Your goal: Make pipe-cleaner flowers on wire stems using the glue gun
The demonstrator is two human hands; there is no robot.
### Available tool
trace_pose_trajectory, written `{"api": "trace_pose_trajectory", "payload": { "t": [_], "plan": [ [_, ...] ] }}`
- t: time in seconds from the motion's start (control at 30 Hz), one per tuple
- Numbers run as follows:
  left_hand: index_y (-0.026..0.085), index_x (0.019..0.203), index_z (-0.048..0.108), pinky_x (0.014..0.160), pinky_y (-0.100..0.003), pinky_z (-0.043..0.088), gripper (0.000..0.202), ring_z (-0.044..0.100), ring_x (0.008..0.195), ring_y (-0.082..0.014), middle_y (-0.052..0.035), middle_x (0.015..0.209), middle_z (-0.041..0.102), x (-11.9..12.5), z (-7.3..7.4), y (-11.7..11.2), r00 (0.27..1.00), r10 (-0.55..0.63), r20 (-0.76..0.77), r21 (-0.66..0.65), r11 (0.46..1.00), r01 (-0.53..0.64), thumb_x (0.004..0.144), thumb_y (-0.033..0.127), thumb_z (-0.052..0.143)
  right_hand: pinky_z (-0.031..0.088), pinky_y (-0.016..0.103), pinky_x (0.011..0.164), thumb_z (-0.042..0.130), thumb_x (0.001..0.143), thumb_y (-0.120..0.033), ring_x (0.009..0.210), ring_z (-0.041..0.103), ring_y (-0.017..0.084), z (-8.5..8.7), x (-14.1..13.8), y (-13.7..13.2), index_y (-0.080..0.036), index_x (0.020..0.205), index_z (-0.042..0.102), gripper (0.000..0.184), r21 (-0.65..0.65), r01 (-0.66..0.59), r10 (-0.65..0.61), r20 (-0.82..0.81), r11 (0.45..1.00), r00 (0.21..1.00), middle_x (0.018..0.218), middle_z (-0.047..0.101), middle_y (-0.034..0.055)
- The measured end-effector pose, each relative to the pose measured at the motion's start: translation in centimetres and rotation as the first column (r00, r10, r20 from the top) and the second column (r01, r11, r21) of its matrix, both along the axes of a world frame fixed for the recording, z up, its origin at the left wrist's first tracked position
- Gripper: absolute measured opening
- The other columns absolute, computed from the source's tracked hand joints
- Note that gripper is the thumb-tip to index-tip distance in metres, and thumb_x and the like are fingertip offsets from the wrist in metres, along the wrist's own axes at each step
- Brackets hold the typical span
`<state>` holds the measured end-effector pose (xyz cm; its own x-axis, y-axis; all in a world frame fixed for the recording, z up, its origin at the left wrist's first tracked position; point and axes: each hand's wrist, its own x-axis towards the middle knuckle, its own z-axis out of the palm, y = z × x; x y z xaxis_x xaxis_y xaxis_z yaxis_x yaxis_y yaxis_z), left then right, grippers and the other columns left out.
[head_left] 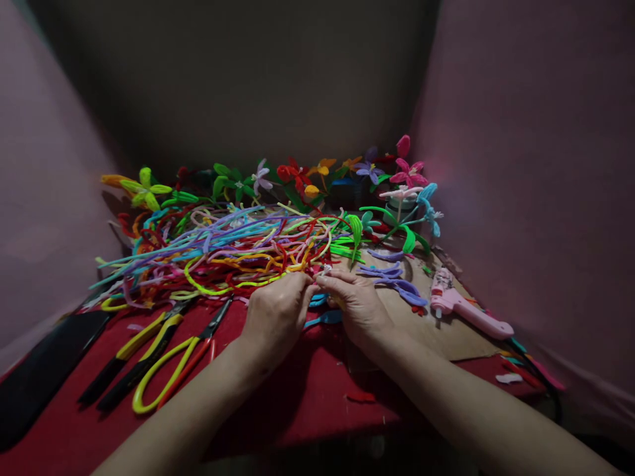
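Note:
My left hand and my right hand meet at the fingertips over the middle of the red-covered table. Both are closed in a pinch. A small white fuzzy piece pokes out at the right fingertips, perhaps a bit of pipe cleaner. Whatever the left fingers grip is hidden behind them. Blue looped pipe cleaner pieces lie just below and between the hands. Beyond my left hand spreads a tangled heap of many-coloured pipe cleaners. Purple pipe cleaner petals rest to the right of my right hand.
Yellow-handled scissors and black-and-yellow pliers lie at left, near a black flat object. A pink glue gun sits on cardboard at right. Pipe cleaner flowers line the back.

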<state>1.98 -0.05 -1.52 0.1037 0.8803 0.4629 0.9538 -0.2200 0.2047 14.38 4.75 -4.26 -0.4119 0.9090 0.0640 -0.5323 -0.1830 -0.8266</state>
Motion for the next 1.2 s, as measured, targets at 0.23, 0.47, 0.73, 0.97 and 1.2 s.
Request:
{"api": "trace_pose_trajectory", "payload": {
  "t": [0.23, 0.47, 0.73, 0.97, 1.2],
  "plan": [
    [0.015, 0.084, 0.056, 0.054, -0.025, 0.040, 0.022, 0.057, 0.061, -0.0158, -0.0059, 0.071, 0.061, 0.0, -0.6, 0.2, 0.972, -0.090, -0.217, 0.156, 0.980, 0.126, 0.087, 0.013, 0.034, 0.041, 0.023, 0.067, 0.071, 0.063, -0.017, 0.067, 0.053, 0.010, 0.6, -0.2, -0.3, -0.015, 0.064, 0.069, 0.003, -0.034, 0.070, -0.071, -0.037, 0.997, 0.997, 0.069, 0.063, -0.0015],
    [0.016, 0.074, 0.056, 0.055, -0.020, 0.040, 0.016, 0.049, 0.054, -0.0091, 0.0019, 0.061, 0.054, -0.4, 0.4, 0.0, 0.930, -0.173, 0.325, 0.081, 0.985, 0.155, 0.085, 0.017, 0.045, 0.041, 0.027, 0.073, 0.071, 0.067, -0.024, 0.076, 0.054, 0.013, 1.0, 0.5, -0.4, -0.018, 0.074, 0.072, 0.010, 0.154, -0.002, -0.009, 0.070, 0.988, 0.997, 0.076, 0.062, 0.0002],
    [0.015, 0.066, 0.053, 0.042, -0.016, 0.030, 0.019, 0.036, 0.043, -0.0043, 0.0067, 0.050, 0.042, -0.2, 1.2, -0.3, 0.519, -0.016, 0.854, -0.174, 0.933, 0.314, 0.082, 0.025, 0.051, 0.040, 0.029, 0.077, 0.066, 0.071, -0.019, 0.084, 0.053, 0.015, 1.7, 0.9, -0.8, -0.021, 0.074, 0.071, 0.006, 0.362, 0.070, -0.153, 0.206, 0.929, 0.967, 0.080, 0.059, 0.0004],
    [0.014, 0.066, 0.053, 0.039, -0.014, 0.027, 0.019, 0.037, 0.039, -0.0022, 0.0050, 0.052, 0.048, -0.7, 0.6, -0.1, 0.182, 0.130, 0.975, -0.203, 0.854, 0.479, 0.080, 0.027, 0.058, 0.042, 0.027, 0.078, 0.070, 0.066, -0.018, 0.083, 0.055, 0.014, 1.4, 0.7, -0.3, -0.022, 0.069, 0.072, 0.005, 0.268, 0.076, -0.107, 0.105, 0.960, 0.989, 0.079, 0.061, -0.0001],
    [0.014, 0.063, 0.052, 0.031, -0.014, 0.018, 0.021, 0.018, 0.033, -0.0016, 0.0074, 0.045, 0.036, -1.2, 0.0, 0.0, -0.085, 0.322, 0.943, -0.156, 0.652, 0.742, 0.081, 0.024, 0.053, 0.043, 0.027, 0.069, 0.071, 0.063, -0.018, 0.073, 0.055, 0.013, 1.1, 0.8, 0.1, -0.017, 0.063, 0.071, 0.001, 0.103, -0.152, 0.148, 0.048, 0.983, 0.988, 0.072, 0.062, 0.0017]
  ]
}}
